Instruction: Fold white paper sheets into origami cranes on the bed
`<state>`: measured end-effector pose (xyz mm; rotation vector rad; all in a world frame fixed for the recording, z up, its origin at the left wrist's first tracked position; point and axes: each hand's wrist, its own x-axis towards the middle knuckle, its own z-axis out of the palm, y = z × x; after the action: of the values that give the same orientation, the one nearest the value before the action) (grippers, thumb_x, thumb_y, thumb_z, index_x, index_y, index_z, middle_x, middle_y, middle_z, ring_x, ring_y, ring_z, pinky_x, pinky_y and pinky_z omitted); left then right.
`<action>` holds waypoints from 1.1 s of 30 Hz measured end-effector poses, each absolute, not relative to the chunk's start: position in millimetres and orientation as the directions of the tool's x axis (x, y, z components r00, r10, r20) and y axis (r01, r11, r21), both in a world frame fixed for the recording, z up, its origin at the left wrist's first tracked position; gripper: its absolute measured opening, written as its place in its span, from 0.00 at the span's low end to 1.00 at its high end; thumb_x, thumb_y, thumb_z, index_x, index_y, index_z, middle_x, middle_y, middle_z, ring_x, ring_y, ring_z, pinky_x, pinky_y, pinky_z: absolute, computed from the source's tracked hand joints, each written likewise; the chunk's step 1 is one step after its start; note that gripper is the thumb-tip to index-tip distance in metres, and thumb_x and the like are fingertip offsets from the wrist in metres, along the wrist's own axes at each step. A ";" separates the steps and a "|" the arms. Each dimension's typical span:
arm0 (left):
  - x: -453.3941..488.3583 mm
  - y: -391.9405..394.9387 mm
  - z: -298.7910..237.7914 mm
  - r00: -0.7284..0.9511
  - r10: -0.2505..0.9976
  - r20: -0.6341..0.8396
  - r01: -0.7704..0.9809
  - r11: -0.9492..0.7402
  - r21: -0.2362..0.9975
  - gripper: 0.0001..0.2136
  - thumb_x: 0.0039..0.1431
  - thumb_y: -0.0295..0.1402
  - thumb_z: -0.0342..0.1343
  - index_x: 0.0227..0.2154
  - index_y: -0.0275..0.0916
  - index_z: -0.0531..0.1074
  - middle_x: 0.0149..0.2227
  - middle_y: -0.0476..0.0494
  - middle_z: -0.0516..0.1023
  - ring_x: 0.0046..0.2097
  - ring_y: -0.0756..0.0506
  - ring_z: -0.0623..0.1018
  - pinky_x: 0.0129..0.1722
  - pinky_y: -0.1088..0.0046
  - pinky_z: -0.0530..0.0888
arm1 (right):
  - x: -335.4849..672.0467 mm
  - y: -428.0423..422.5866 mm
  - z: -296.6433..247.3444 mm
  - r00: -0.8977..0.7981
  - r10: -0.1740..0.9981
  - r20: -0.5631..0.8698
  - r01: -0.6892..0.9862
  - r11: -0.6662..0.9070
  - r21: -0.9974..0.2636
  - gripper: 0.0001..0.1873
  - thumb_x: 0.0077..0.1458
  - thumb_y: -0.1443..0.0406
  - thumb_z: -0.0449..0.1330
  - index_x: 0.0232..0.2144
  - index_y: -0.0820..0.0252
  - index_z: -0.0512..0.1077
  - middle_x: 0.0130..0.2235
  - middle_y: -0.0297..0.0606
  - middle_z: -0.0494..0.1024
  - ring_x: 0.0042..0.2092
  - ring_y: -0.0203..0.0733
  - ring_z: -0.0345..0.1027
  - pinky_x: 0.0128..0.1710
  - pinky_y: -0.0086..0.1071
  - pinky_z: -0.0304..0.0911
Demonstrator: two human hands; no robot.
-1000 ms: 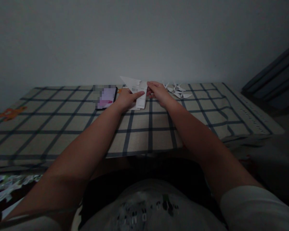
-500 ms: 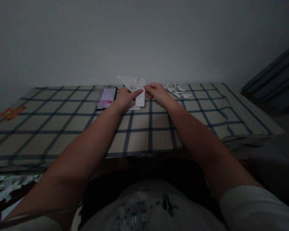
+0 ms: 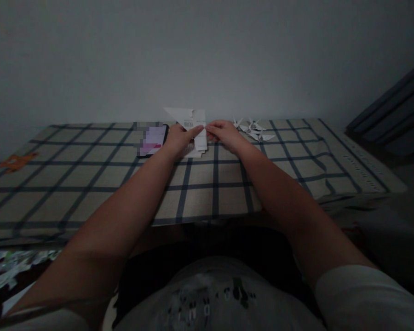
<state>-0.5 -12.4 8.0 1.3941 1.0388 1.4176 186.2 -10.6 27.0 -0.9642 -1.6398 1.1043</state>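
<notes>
A white, partly folded sheet of printed paper (image 3: 188, 116) stands up at the far edge of the checked tablecloth (image 3: 89, 179). My left hand (image 3: 179, 140) pinches it from the left, index finger stretched along a fold. My right hand (image 3: 224, 134) grips its right edge with closed fingers. More white paper (image 3: 193, 152) lies flat under my hands.
A phone (image 3: 152, 139) with a lit screen lies just left of my left hand. Several small folded paper cranes (image 3: 254, 129) sit to the right of my right hand. An orange shape (image 3: 15, 161) lies at the far left. A plain wall rises behind the table.
Both hands have shifted slightly left along the paper, and the sheet's pointed tip has moved left with them.
</notes>
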 end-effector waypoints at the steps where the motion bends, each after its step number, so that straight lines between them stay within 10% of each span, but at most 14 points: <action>1: -0.5 -12.3 7.6 0.009 0.961 0.278 -0.031 -0.278 0.960 0.23 0.43 0.46 0.75 0.37 0.33 0.80 0.40 0.33 0.86 0.43 0.37 0.85 0.47 0.57 0.82 | 185.7 -11.0 27.6 -0.279 0.925 0.258 0.115 0.299 -0.947 0.09 0.64 0.65 0.63 0.31 0.61 0.75 0.30 0.33 0.78 0.29 0.30 0.67 0.31 0.24 0.64; 33: -1.1 -10.0 12.3 -0.037 0.960 0.276 -0.030 -0.277 0.960 0.20 0.45 0.45 0.73 0.34 0.34 0.80 0.35 0.38 0.85 0.36 0.41 0.84 0.41 0.61 0.82 | 186.4 -13.2 27.6 -0.351 0.911 0.219 0.106 0.271 -0.957 0.10 0.64 0.67 0.62 0.28 0.61 0.76 0.26 0.31 0.76 0.27 0.30 0.65 0.29 0.24 0.62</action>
<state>-1.1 -10.0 12.3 1.3700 1.0616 1.4541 186.4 -13.2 27.6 -0.9430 -1.6819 1.1781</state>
